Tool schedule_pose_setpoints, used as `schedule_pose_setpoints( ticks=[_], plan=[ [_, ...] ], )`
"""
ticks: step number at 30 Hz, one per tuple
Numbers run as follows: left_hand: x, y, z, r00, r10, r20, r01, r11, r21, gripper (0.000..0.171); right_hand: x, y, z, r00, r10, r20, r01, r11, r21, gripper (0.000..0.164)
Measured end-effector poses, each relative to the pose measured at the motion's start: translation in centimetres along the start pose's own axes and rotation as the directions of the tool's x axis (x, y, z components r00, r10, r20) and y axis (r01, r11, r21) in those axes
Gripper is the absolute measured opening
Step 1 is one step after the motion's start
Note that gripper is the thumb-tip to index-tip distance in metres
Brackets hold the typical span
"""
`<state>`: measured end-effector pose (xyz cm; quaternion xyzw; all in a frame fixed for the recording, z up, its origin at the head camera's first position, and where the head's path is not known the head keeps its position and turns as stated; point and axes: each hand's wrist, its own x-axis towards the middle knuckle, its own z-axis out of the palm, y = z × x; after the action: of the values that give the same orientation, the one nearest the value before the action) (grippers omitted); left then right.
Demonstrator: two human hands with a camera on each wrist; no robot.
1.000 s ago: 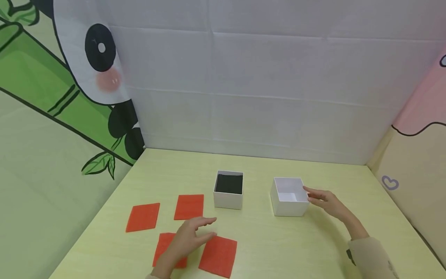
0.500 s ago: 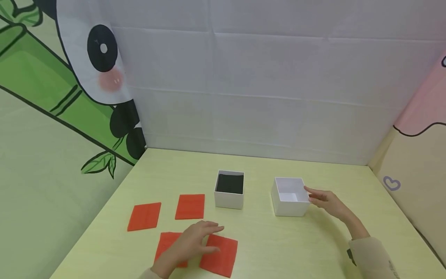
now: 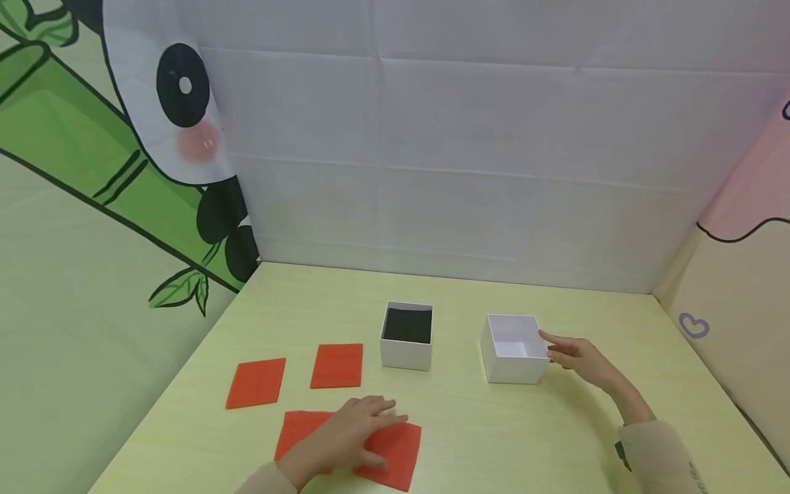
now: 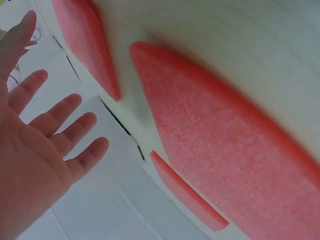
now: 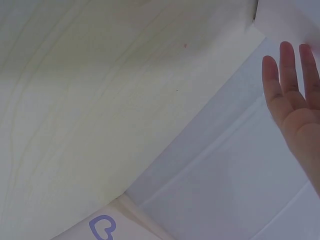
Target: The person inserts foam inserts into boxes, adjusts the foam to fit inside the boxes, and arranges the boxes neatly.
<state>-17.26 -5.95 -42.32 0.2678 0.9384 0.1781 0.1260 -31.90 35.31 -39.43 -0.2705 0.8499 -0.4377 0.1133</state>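
Note:
My left hand (image 3: 345, 436) hovers palm down with fingers spread over the front right red square (image 3: 402, 449), a flat soft-looking piece with a fuzzy surface. Its wrist overlaps another red square (image 3: 299, 427), hiding part of it. The left wrist view shows this hand (image 4: 40, 140) with straight fingers and nothing in them, beside a large near red square (image 4: 220, 140). My right hand (image 3: 583, 360) rests its straight fingertips against the right wall of an open, empty white box (image 3: 515, 369). In the right wrist view, that hand's extended fingers (image 5: 289, 70) are at the box's side.
Two more red squares lie further back, one at left (image 3: 256, 384) and one near the middle (image 3: 337, 366). Behind them stands a white box (image 3: 404, 355) with dark material (image 3: 407, 325) inside. A white sheet (image 3: 444, 165) closes off the table's back edge.
My left hand has moved right and slightly toward me, now further over the front right red square, its fingers spreading. The right hand stays at the white box.

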Motion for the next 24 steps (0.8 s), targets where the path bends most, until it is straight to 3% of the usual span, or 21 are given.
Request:
schedule_pose_setpoints(
  ticks=[6, 12, 15, 19, 24],
  plan=[
    [0.3, 0.2, 0.3, 0.997, 0.062, 0.041, -0.068, 0.987, 0.143, 0.062, 0.0, -0.1, 0.0, 1.000, 0.000, 0.001, 0.000, 1.000, -0.011, 0.047],
    [0.4, 0.4, 0.4, 0.996, 0.054, 0.068, -0.066, 0.978, 0.197, 0.063, 0.0, 0.3, 0.0, 0.994, -0.108, 0.004, 0.108, 0.994, 0.011, 0.043],
    [0.3, 0.3, 0.4, 0.996, 0.054, 0.064, -0.066, 0.975, 0.210, 0.063, 0.1, 0.3, 0.0, 0.994, -0.105, 0.007, 0.105, 0.994, 0.017, 0.043],
    [0.1, 0.4, 0.2, 0.997, 0.044, 0.062, -0.055, 0.977, 0.206, 0.062, 0.1, -0.3, 0.2, 1.000, -0.025, -0.001, 0.025, 1.000, -0.007, 0.044],
    [-0.1, 0.5, -0.1, 0.999, 0.019, 0.038, -0.025, 0.988, 0.149, 0.061, 0.1, -0.6, 0.5, 1.000, -0.001, -0.011, 0.001, 1.000, -0.015, 0.045]
  ],
)
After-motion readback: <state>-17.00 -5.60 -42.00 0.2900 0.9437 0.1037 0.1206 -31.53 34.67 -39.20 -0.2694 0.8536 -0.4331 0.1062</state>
